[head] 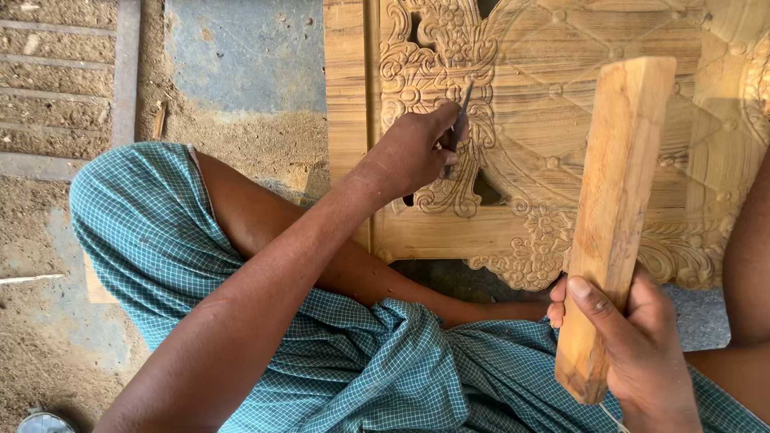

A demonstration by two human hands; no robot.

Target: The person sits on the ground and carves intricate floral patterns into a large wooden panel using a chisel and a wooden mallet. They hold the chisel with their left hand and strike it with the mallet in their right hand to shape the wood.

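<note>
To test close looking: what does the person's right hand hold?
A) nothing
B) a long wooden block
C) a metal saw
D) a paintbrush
B: the right hand grips a long wooden block raised upright, while the left hand holds a chisel against the carved panel.

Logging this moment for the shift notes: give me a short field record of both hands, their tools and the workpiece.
left hand: left hand grips a thin metal chisel, tip on the floral carving
right hand: right hand holds a wooden block raised upright, apart from the chisel
workpiece: carved wooden panel lying on the floor
lap: green checked cloth
</note>
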